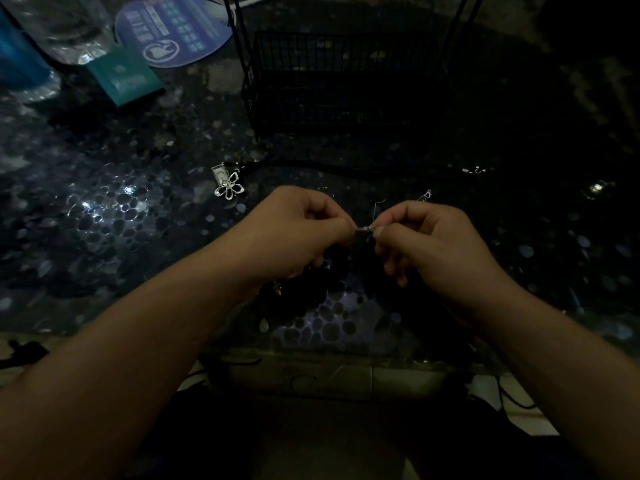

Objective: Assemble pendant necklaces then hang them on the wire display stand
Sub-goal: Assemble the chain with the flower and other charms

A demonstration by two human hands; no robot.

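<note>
The scene is dim. My left hand (298,230) and my right hand (426,240) meet above the dark pebble-patterned table, both pinching a small silver clasp (365,229) on a black cord between thumb and forefinger. The cord itself is barely visible in the dark below my hands. A silver flower pendant (229,188) lies on the table to the upper left of my left hand, beside a small clear packet (219,173). The black wire display stand (332,77) rises behind, its basket base straight ahead of my hands.
A teal box (126,79), a clear plastic bottle (65,29) and a round blue printed fan (173,29) sit at the far left. Small silver findings (474,170) and a short chain piece (425,195) lie to the right. The table's near edge (346,362) runs below my wrists.
</note>
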